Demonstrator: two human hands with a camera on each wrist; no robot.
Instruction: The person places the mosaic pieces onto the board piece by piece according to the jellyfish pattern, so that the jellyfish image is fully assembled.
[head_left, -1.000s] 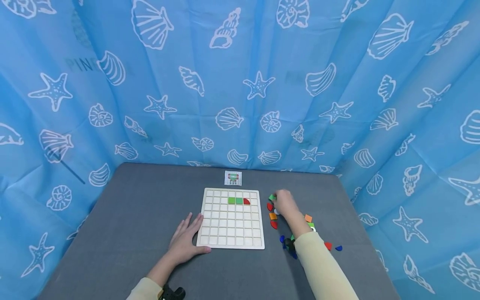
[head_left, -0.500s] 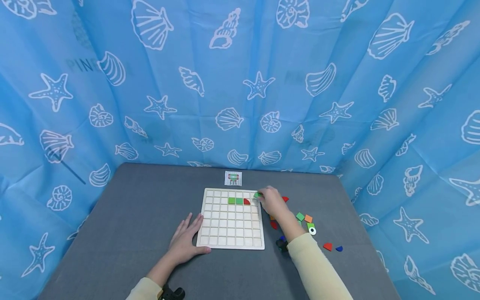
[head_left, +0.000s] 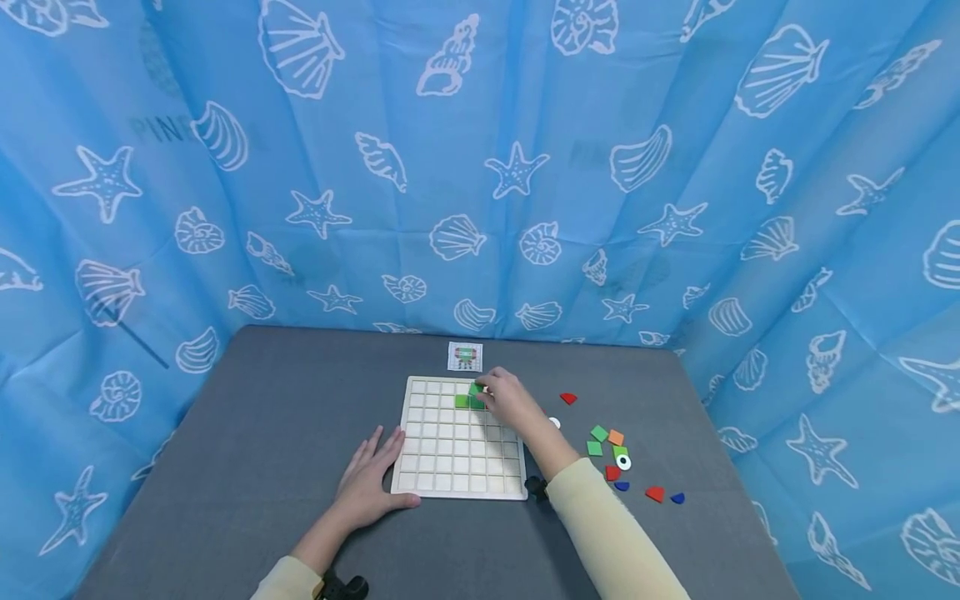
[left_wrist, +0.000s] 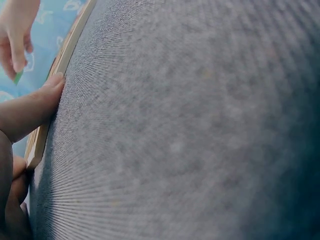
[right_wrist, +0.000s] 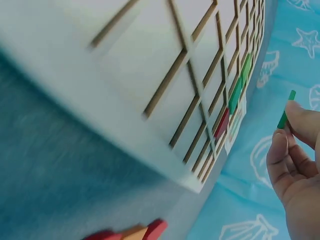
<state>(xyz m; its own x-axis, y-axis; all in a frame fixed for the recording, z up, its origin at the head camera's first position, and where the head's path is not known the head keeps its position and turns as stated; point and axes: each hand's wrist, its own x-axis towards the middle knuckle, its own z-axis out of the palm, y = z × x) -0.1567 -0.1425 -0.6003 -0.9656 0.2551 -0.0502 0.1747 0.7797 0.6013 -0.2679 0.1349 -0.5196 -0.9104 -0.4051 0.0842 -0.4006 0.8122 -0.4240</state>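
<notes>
Right hand (head_left: 508, 402) now over grid board (head_left: 450, 479) — green tile (head_left: 476, 389) pinched.

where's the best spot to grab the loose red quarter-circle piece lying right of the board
Pinch the red quarter-circle piece across its thin edges from straight above, one fingertip on the curved side and the thumb at the straight edges. It lies flat on the grey table, apart from the other loose pieces, so there is room on all sides. The right hand is nearest, but it already pinches a green square tile.
</notes>
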